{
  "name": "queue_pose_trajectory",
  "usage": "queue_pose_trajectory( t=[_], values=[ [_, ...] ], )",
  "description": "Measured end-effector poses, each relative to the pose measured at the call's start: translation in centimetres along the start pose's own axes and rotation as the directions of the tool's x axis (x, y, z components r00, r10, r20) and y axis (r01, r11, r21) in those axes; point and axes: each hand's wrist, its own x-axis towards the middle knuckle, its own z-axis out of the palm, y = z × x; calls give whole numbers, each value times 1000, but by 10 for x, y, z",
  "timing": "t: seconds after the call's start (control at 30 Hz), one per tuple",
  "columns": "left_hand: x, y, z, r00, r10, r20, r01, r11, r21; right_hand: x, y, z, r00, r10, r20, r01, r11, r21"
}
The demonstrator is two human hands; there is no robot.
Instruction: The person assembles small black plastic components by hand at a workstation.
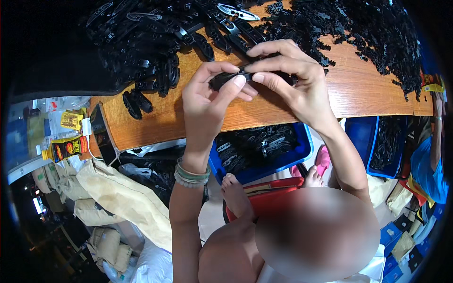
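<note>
I see the bare left hand and right hand together — both pinching a slim black plastic piece over the brown wooden table.

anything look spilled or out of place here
Mildly: a pink slipper lies beside a bare foot instead of on it. Small black plastic parts sprawl over the right side of the wooden table, some straying from the heap, which looks untidy.
</note>
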Motion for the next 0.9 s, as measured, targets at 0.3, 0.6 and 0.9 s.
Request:
queue_pose_trajectory(
  t=[0.3,0.6,0.9],
  values=[
    [-1,20,15,983,158,94,-177,952,249,-3,-21,-19,966,251,56,-257,941,220],
    [45,2,-9,985,123,125,-175,664,727,-43,-39,-35,811,297,504,-393,915,93],
    [53,-8,-11,861,355,365,-441,164,882,-25,-20,-38,968,217,126,-119,839,-531]
  ],
)
